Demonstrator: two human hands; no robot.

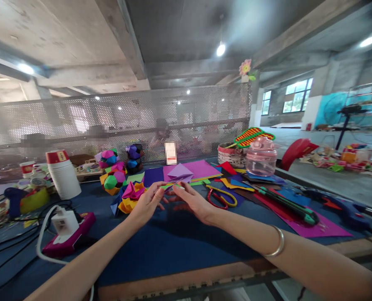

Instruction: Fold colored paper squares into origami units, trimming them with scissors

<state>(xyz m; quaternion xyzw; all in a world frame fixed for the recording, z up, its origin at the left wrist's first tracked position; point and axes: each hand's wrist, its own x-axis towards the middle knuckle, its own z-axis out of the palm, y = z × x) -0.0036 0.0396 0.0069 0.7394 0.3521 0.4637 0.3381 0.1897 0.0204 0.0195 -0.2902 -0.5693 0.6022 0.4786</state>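
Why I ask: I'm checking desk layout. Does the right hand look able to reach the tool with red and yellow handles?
Probably yes: the right hand is close beside the tool, and nothing seems to cover its handles. That hand's fingers are busy at the folded paper, though.

Single head-worn view, forward and slightly down over the hands and blue tabletop at close range.
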